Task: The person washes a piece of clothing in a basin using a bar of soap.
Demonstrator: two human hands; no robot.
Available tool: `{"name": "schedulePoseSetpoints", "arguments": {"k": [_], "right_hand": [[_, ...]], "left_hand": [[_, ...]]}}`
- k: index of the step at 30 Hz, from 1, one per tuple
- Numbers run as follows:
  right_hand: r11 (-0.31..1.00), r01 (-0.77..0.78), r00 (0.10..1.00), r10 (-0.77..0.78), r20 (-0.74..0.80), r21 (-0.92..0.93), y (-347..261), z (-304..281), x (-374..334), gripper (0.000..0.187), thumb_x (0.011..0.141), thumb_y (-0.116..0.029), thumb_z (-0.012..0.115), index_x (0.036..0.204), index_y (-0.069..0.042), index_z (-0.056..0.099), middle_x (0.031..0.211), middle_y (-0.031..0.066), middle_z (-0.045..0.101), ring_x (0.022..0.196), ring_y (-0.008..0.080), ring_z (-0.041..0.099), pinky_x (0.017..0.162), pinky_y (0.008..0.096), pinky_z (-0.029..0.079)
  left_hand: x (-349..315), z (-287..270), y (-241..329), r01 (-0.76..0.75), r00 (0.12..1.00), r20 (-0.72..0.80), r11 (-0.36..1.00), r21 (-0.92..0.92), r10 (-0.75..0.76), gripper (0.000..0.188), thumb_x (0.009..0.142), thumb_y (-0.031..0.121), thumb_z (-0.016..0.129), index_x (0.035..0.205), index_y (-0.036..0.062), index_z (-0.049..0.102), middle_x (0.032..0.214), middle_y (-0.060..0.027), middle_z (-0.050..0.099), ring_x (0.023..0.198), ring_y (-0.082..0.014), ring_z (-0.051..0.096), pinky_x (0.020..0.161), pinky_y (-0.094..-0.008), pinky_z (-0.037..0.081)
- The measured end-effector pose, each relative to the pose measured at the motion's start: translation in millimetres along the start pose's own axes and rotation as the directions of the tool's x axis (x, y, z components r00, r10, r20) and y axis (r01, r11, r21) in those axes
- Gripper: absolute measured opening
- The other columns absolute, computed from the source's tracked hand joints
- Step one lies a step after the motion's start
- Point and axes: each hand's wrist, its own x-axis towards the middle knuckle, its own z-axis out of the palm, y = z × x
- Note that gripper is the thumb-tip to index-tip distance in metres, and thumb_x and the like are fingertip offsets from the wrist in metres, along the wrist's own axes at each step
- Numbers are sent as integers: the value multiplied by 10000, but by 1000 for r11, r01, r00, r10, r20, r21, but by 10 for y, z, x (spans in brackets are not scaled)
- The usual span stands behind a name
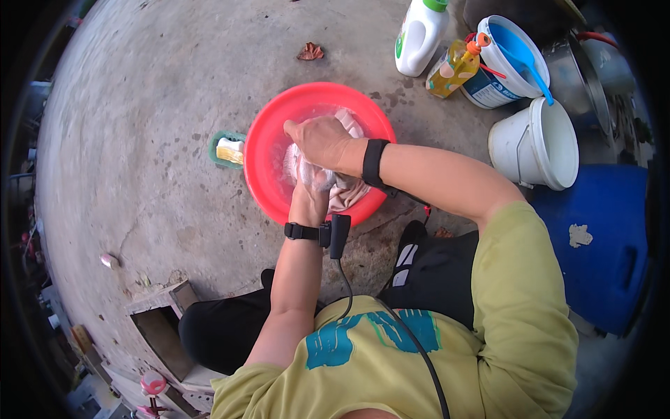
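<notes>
Down in the red plastic basin [259,167], the soapy pale-pink cloth [347,198] looked soft, waterlogged and slippery, best seized by thick bunched folds, and there was the right hand [319,143] clenched on it, the left hand [313,177] sudsy below, its grip too hidden to tell!

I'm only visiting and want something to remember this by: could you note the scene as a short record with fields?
Basin: red, round, on a grey floor
Contents: pale cloth
Left hand: sudsy, at the cloth, grip unclear
Right hand: at the cloth, grip unclear
Left of basin: yellow-and-white block in green dish
Upper right: white bottle, yellow bottle, two white buckets
</notes>
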Motion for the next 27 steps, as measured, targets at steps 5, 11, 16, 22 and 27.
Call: {"name": "schedulePoseSetpoints", "arguments": {"k": [5, 11, 16, 22, 27], "right_hand": [[423, -307, 911, 388, 136, 852, 985, -36, 211, 265, 884, -252, 631, 982, -6, 618, 811, 48, 647, 773, 116, 618, 668, 290, 496], [-123, -289, 926, 214, 310, 949, 926, -338, 146, 306, 851, -236, 673, 1067, -29, 612, 985, 64, 635, 932, 133, 604, 828, 264, 485], [621, -217, 948, -49, 314, 754, 1088, -542, 48, 413, 769, -288, 753, 1061, -21, 636, 964, 66, 657, 874, 133, 595, 792, 275, 468], [352, -348, 935, 193, 297, 869, 1103, -333, -41, 324, 760, -319, 775, 872, -38, 658, 804, 4, 626, 759, 85, 555, 694, 245, 450], [917, 165, 983, -181, 12, 364, 24, 105, -250, 330, 855, -333, 600, 749, -21, 616, 721, 196, 638, 693, 361, 632, 671, 436, 492]], "left_hand": [[-73, 347, 505, 408, 880, 375, 869, -280, -293, 485, 938, 471, 473, 1012, 8, 602, 1067, -202, 638, 967, -313, 637, 823, -414, 547], [-196, 322, 639, -81, 964, 235, 704, 706, -125, 503, 893, 431, 578, 1176, 16, 561, 1051, -84, 637, 935, -177, 622, 779, -303, 511], [-162, 333, 667, -186, 965, 248, 890, 416, 86, 394, 946, 287, 511, 1176, -30, 547, 1055, -102, 636, 937, -164, 621, 795, -286, 499], [103, 34, 466, 20, 999, 35, 1000, 3, -21, 664, 904, 562, 473, 1263, 4, 475, 1213, -176, 577, 1030, -304, 612, 850, -426, 526], [414, -697, 117, 32, 999, -4, 984, 174, -32, 494, 938, 506, 448, 1109, 57, 562, 1037, -100, 634, 924, -240, 631, 819, -380, 507]]}}
